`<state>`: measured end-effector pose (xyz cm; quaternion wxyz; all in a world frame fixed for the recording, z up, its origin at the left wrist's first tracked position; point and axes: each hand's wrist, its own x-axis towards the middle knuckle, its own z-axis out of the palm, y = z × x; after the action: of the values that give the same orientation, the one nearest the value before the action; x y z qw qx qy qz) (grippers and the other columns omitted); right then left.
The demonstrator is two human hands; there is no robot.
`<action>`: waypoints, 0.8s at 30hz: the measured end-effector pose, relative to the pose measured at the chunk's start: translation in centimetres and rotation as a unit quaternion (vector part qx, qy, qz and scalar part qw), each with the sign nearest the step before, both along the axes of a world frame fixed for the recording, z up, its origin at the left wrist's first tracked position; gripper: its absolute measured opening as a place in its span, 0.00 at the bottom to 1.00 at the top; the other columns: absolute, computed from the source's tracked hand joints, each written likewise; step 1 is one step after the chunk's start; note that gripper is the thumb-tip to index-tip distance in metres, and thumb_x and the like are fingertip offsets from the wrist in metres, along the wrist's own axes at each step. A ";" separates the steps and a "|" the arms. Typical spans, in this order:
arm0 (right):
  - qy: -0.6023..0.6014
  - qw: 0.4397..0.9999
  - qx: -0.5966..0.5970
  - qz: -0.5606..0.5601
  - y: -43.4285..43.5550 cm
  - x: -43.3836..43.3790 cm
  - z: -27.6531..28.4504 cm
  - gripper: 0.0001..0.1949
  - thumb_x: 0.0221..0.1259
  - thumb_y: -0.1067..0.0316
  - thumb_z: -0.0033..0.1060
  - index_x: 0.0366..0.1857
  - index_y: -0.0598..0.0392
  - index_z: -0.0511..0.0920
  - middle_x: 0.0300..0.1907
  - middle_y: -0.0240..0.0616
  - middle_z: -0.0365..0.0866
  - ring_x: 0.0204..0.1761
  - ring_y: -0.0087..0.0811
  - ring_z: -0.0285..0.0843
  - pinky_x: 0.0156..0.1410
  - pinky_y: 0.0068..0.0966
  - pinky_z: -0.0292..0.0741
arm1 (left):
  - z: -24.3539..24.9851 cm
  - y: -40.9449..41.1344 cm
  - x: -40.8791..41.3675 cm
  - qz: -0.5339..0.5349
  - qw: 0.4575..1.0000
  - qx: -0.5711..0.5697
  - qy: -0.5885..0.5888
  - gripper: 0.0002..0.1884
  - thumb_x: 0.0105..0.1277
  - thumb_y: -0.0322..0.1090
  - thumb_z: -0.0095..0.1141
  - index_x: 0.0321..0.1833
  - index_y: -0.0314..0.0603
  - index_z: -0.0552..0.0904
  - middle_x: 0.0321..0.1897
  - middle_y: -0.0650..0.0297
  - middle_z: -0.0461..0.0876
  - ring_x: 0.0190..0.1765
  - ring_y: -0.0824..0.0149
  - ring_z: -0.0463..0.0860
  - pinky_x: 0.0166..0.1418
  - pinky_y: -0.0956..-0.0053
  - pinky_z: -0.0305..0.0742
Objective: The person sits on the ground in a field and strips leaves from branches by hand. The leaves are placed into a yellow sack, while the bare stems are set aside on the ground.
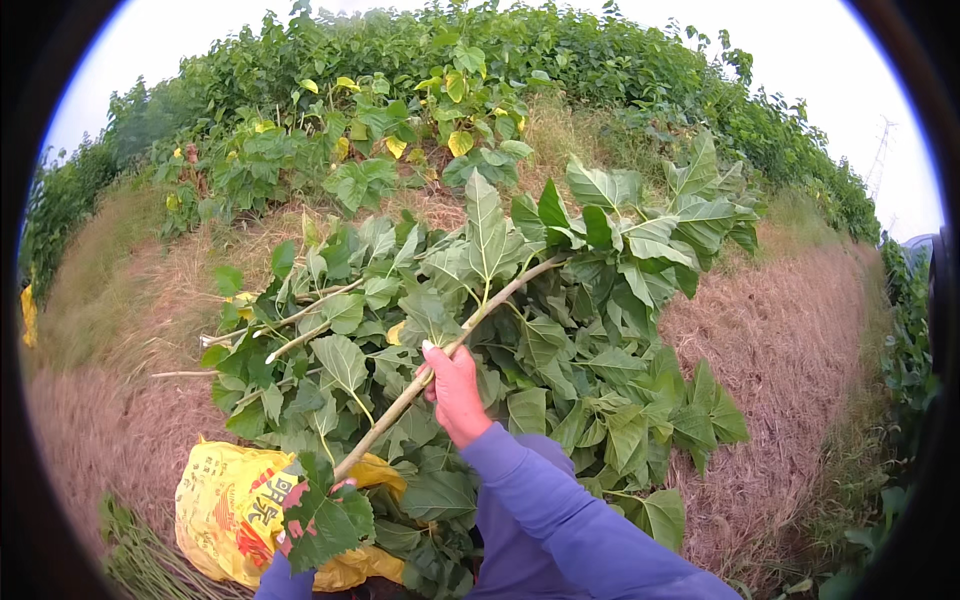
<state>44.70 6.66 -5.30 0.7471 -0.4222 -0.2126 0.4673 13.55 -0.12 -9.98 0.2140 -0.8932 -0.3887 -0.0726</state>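
My right hand (454, 390) grips the middle of a leafy, pale-barked branch (394, 411), which slants from lower left to upper right. Its far end bears large lobed green leaves (664, 232). At the branch's lower end is my left hand (343, 489), mostly covered by a green leaf (326, 517); its grip is hidden. Beneath the branch lies a big heap of cut leafy branches (525, 405), several with pale cut ends pointing left. A yellow printed plastic bag (225, 502) sits at the lower left, beside and partly behind my left hand.
Dry straw-like grass (765, 360) covers the ground on both sides. Bare thin green stems (150, 555) lie at the lower left. Low plants with yellowing leaves (360, 172) grow beyond the heap, with dense leafy bushes (525, 52) behind. Something yellow (28, 315) is at the far left.
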 end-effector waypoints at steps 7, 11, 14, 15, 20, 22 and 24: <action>0.013 0.997 0.079 -0.001 -1.6 -0.6 1.5 0.10 0.68 0.61 0.57 0.40 0.53 0.69 0.23 0.35 0.76 0.18 0.20 0.65 0.22 0.19 0.61 | 4.7 1.0 3.2 0.081 0.940 -0.147 -0.297 0.12 0.54 0.41 0.69 0.29 0.43 0.79 0.25 0.59 0.77 0.26 0.53 0.79 0.27 0.60 0.71; -0.006 0.990 0.140 -0.007 -4.0 -0.5 3.5 0.08 0.69 0.65 0.54 0.45 0.51 0.69 0.27 0.37 0.79 0.24 0.22 0.69 0.27 0.21 0.63 | 6.5 3.0 3.6 0.012 0.944 -0.022 -0.330 0.16 0.51 0.42 0.70 0.26 0.43 0.75 0.23 0.58 0.73 0.25 0.52 0.77 0.27 0.60 0.69; -0.016 0.989 0.140 -0.032 -5.6 -1.2 5.5 0.10 0.68 0.67 0.53 0.48 0.49 0.67 0.32 0.37 0.79 0.31 0.23 0.72 0.33 0.21 0.64 | 8.0 4.3 3.6 -0.022 0.942 -0.018 -0.333 0.16 0.51 0.40 0.70 0.25 0.41 0.74 0.22 0.58 0.72 0.26 0.52 0.76 0.27 0.61 0.69; -0.020 0.987 0.154 -0.034 -5.9 -1.3 5.8 0.10 0.67 0.67 0.54 0.48 0.49 0.67 0.33 0.35 0.79 0.33 0.22 0.74 0.32 0.19 0.65 | 8.0 4.5 3.6 -0.028 0.940 -0.027 -0.338 0.15 0.51 0.40 0.70 0.26 0.41 0.74 0.22 0.58 0.72 0.26 0.53 0.76 0.27 0.61 0.69; -0.060 0.977 0.200 -0.032 -7.6 -1.9 7.3 0.15 0.65 0.71 0.57 0.51 0.51 0.64 0.37 0.31 0.77 0.38 0.22 0.78 0.35 0.18 0.69 | 6.3 4.9 4.0 -0.040 0.927 -0.082 -0.364 0.15 0.53 0.39 0.69 0.27 0.40 0.74 0.23 0.57 0.73 0.26 0.51 0.77 0.27 0.61 0.70; -0.085 0.975 0.204 -0.016 -7.8 -1.9 7.9 0.16 0.66 0.71 0.57 0.52 0.52 0.63 0.37 0.31 0.76 0.38 0.21 0.77 0.36 0.19 0.71 | 5.9 4.7 4.2 -0.036 0.918 -0.108 -0.379 0.15 0.54 0.39 0.69 0.27 0.40 0.75 0.23 0.56 0.73 0.25 0.50 0.77 0.27 0.61 0.71; -0.087 0.981 0.174 0.001 -7.4 -2.3 8.5 0.17 0.66 0.71 0.58 0.53 0.52 0.62 0.38 0.31 0.75 0.39 0.21 0.77 0.36 0.19 0.71 | 4.9 4.8 3.7 -0.021 0.914 -0.122 -0.387 0.15 0.53 0.39 0.69 0.27 0.40 0.75 0.23 0.55 0.73 0.26 0.49 0.77 0.27 0.61 0.72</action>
<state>42.44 -0.79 3.19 0.7873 -0.3245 -0.3552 0.3856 17.23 4.67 -5.13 -0.0656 -0.8225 -0.4278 -0.3691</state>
